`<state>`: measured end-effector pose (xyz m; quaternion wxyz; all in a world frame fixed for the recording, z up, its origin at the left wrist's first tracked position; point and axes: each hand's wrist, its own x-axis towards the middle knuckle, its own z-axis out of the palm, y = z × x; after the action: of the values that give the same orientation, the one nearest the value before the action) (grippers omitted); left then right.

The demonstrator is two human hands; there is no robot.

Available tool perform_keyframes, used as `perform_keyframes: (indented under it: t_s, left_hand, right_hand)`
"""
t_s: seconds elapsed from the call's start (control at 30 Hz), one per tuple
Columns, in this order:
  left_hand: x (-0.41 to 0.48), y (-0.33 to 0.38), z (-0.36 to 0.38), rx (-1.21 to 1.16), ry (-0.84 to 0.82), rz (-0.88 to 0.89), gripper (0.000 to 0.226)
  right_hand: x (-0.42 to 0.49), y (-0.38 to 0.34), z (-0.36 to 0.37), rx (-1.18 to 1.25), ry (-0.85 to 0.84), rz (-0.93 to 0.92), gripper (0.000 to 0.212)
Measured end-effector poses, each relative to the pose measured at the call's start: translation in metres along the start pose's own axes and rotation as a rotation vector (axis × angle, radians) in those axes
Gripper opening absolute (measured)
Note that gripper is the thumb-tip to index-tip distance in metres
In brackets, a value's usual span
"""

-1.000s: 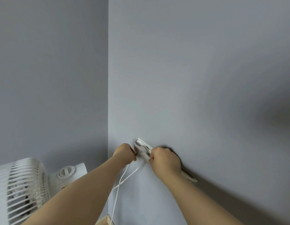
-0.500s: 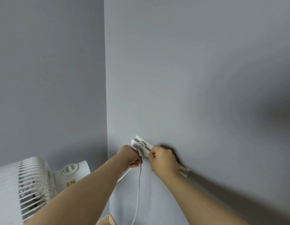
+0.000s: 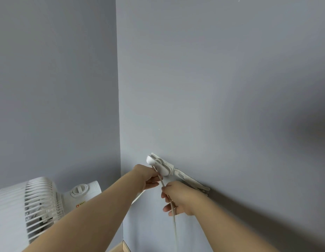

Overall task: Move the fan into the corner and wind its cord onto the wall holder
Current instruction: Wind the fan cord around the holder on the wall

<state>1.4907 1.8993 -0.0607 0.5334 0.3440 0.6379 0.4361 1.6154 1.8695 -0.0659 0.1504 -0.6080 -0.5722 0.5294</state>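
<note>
Grey-blue painted walls (image 3: 212,88) meet in a room corner. Low on the right wall, near that corner, a white plastic cord holder (image 3: 159,164) has the thin white cord (image 3: 174,224) looped on it. The left hand (image 3: 147,176) curls its fingers round the cord just under the holder. The right hand (image 3: 178,197) pinches it lower down. A round white fan with a slatted grille (image 3: 27,206) stands by the corner.

One head-worn view (wide-angle) faces the room corner (image 3: 119,124) from close by — tilted slightly downward.
</note>
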Motion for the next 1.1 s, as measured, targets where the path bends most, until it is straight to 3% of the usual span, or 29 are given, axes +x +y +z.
perform_keyframes:
  t_s: [0.07, 0.13, 0.2, 0.3, 0.4, 0.77, 0.87, 0.93, 0.97, 1.03, 1.1]
  left_hand:
    - [-0.002, 0.001, 0.0, 0.29, 0.05, 0.117, 0.017]
    - [-0.004, -0.002, 0.0, 0.71, 0.175, 0.314, 0.011]
    - [-0.006, -0.006, -0.001, 0.929, 0.266, 0.518, 0.009]
    - [-0.006, -0.012, -0.006, 1.134, 0.184, 0.78, 0.045]
    - [-0.007, -0.014, -0.015, 1.397, 0.086, 0.876, 0.064]
    - [-0.002, 0.002, -0.032, 1.32, -0.161, 0.754, 0.065]
    - [-0.002, 0.004, -0.032, 1.286, -0.213, 0.725, 0.064]
    - [-0.004, 0.006, -0.032, 1.213, -0.197, 0.711, 0.059]
    - [-0.004, 0.008, -0.032, 1.164, -0.133, 0.712, 0.055]
    - [-0.005, 0.013, -0.033, 1.021, 0.057, 0.695, 0.044]
    - [-0.011, 0.018, -0.035, 0.908, 0.18, 0.658, 0.031]
  right_hand:
    - [-0.003, 0.0, -0.003, 0.043, 0.031, 0.017, 0.032]
    - [-0.004, 0.002, -0.009, -0.075, 0.153, 0.003, 0.034]
    - [-0.004, 0.004, -0.014, -0.225, 0.27, -0.021, 0.03]
    - [-0.006, 0.002, -0.017, -0.369, 0.362, -0.041, 0.031]
    - [-0.008, -0.001, -0.017, -0.553, 0.457, -0.057, 0.036]
    - [-0.021, -0.016, -0.021, -0.804, 0.62, -0.149, 0.035]
    - [-0.017, -0.027, -0.022, -0.649, 0.656, -0.182, 0.029]
    - [-0.006, -0.035, -0.024, -0.28, 0.606, -0.19, 0.022]
    - [-0.003, -0.04, -0.025, -0.045, 0.533, -0.17, 0.018]
    - [-0.003, -0.05, -0.028, 0.363, 0.332, -0.055, 0.031]
    - [-0.008, -0.055, -0.029, 0.528, 0.182, 0.0, 0.038]
